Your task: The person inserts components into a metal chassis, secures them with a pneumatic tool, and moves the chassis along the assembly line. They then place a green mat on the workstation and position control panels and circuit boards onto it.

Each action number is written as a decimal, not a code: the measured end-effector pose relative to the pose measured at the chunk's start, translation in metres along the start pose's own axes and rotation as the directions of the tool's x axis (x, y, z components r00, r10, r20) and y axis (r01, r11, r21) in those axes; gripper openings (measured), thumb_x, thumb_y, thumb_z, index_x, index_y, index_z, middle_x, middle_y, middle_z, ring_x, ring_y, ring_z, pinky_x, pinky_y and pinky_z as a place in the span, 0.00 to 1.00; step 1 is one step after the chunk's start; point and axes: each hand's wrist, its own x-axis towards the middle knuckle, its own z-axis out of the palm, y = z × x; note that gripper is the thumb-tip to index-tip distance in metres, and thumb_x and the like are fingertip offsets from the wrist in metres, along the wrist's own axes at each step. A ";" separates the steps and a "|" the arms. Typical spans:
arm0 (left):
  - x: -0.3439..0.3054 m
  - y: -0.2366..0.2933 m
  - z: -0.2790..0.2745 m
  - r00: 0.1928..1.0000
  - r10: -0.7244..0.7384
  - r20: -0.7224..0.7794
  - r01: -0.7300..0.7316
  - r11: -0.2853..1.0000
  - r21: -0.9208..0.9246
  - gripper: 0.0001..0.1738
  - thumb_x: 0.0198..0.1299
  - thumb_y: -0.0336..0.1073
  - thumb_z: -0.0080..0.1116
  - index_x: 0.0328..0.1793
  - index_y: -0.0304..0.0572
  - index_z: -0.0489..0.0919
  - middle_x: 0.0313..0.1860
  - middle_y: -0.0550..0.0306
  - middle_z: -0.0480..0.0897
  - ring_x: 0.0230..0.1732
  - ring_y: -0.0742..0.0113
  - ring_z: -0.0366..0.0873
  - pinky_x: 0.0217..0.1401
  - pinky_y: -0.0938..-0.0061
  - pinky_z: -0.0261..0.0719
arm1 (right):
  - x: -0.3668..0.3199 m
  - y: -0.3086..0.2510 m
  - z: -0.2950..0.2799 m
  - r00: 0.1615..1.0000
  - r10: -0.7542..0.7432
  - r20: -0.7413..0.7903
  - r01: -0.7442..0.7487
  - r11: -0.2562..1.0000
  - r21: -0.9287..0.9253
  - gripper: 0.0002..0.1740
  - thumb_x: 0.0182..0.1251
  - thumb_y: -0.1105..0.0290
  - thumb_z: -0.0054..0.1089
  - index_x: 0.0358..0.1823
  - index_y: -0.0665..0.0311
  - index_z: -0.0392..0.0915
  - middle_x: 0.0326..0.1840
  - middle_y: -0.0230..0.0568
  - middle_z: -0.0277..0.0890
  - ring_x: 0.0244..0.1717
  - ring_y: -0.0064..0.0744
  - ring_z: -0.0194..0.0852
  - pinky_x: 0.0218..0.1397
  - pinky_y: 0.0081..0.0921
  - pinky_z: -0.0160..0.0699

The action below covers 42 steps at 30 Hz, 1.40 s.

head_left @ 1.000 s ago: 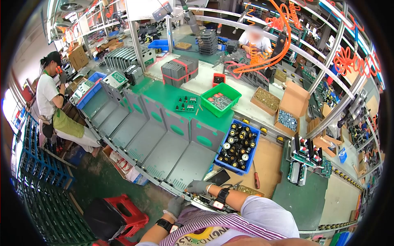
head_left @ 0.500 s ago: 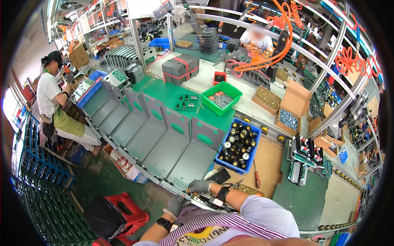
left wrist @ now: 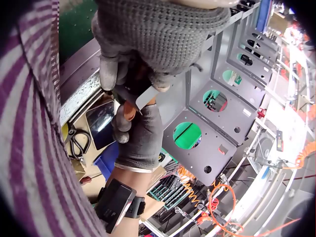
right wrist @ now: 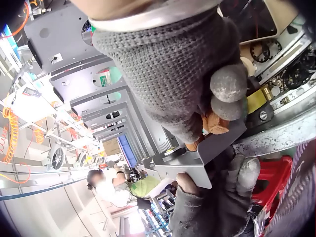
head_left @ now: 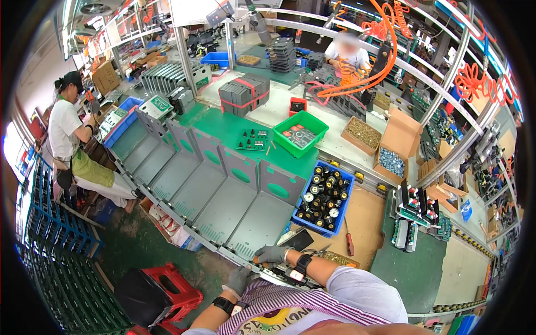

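Note:
Both hands wear grey knit gloves and meet at the near end of a row of grey L-shaped metal panels. My left hand (head_left: pixel 239 279) grips the bent lip (right wrist: pixel 190 173) of the nearest panel (head_left: pixel 258 223), its bare thumb tip flat against the metal in the right wrist view. Close beside it, my right hand (head_left: pixel 271 254) curls its fingers at the same lip, with brownish coverings (right wrist: pixel 216 123) on some fingertips. In the left wrist view the lip's pale corner (left wrist: pixel 146 97) shows between the two hands. What lies under the right fingers is hidden.
A blue bin (head_left: pixel 324 201) of black knobbed parts stands beyond the right hand, near a dark phone (head_left: pixel 298 240) and a screwdriver (head_left: pixel 349 244). A green bin (head_left: pixel 301 135) sits behind the panels. A red stool (head_left: pixel 173 290) stands at lower left; another person (head_left: pixel 70 123) works at far left.
The right hand has shifted very slightly at the panel's lip. The left hand stays in place. At far left, the other person's hands have lowered from the face.

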 end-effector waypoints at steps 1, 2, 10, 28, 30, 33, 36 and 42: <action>0.002 -0.002 -0.001 1.000 -0.006 0.002 0.006 1.000 -0.026 0.17 0.61 0.35 0.49 0.43 0.21 0.69 0.40 0.43 0.75 0.39 0.56 0.77 0.43 0.70 0.81 | 0.000 -0.001 0.000 1.000 0.006 0.001 -0.006 1.000 0.000 0.17 0.54 0.60 0.50 0.37 0.67 0.75 0.20 0.34 0.70 0.15 0.23 0.66 0.15 0.19 0.66; 0.004 -0.004 -0.003 1.000 -0.011 0.003 0.011 0.999 -0.052 0.17 0.61 0.35 0.49 0.43 0.21 0.69 0.40 0.43 0.75 0.39 0.56 0.77 0.43 0.70 0.81 | 0.003 0.002 0.001 1.000 0.002 0.002 -0.002 1.000 -0.005 0.17 0.55 0.59 0.51 0.37 0.67 0.75 0.19 0.34 0.69 0.15 0.23 0.66 0.15 0.20 0.65; 0.007 -0.009 -0.008 0.999 -0.026 0.026 0.028 0.997 -0.077 0.18 0.61 0.35 0.49 0.46 0.21 0.68 0.41 0.42 0.75 0.41 0.55 0.77 0.44 0.69 0.81 | 0.024 0.012 0.006 0.998 0.016 -0.055 -0.024 0.988 -0.153 0.20 0.56 0.53 0.53 0.32 0.66 0.76 0.16 0.35 0.68 0.14 0.26 0.65 0.17 0.25 0.63; 0.035 -0.027 -0.048 0.978 0.093 -0.189 -0.004 0.905 0.425 0.26 0.56 0.46 0.55 0.50 0.29 0.68 0.42 0.45 0.74 0.39 0.56 0.75 0.37 0.65 0.77 | -0.038 0.002 -0.047 0.950 -0.094 -0.298 0.081 0.995 -0.057 0.22 0.60 0.55 0.51 0.47 0.66 0.72 0.27 0.37 0.75 0.22 0.24 0.72 0.22 0.19 0.74; 0.018 0.014 -0.018 0.885 0.117 -0.451 0.073 0.921 0.383 0.29 0.54 0.50 0.55 0.53 0.33 0.65 0.42 0.49 0.73 0.34 0.58 0.75 0.35 0.66 0.78 | -0.092 -0.017 -0.112 0.840 -0.042 -0.542 -0.011 0.995 -0.095 0.20 0.54 0.59 0.54 0.43 0.66 0.76 0.25 0.40 0.77 0.22 0.28 0.77 0.28 0.24 0.77; 0.024 0.031 -0.010 0.886 -0.025 -0.462 0.141 0.965 0.219 0.30 0.52 0.53 0.57 0.50 0.35 0.66 0.41 0.49 0.73 0.33 0.56 0.74 0.32 0.65 0.77 | -0.146 -0.005 -0.198 0.553 -0.186 -0.812 -0.259 0.888 -0.380 0.17 0.53 0.56 0.54 0.39 0.59 0.78 0.33 0.43 0.79 0.34 0.35 0.79 0.39 0.29 0.76; 0.048 0.014 -0.023 0.940 -0.037 -0.340 0.084 0.989 0.124 0.21 0.53 0.48 0.53 0.44 0.39 0.71 0.36 0.51 0.75 0.33 0.58 0.76 0.32 0.64 0.78 | -0.217 -0.004 -0.271 0.321 -0.185 -0.929 -0.294 0.913 -0.284 0.21 0.52 0.57 0.54 0.43 0.64 0.77 0.38 0.51 0.77 0.39 0.45 0.77 0.46 0.33 0.74; 0.041 0.024 -0.015 0.969 -0.108 -0.223 0.092 0.992 -0.084 0.11 0.52 0.34 0.49 0.42 0.40 0.73 0.36 0.52 0.76 0.37 0.58 0.77 0.37 0.65 0.79 | -0.300 -0.074 -0.342 -0.026 -0.344 -0.938 -0.542 0.794 -0.276 0.24 0.51 0.63 0.51 0.52 0.64 0.71 0.42 0.52 0.76 0.45 0.47 0.74 0.50 0.35 0.71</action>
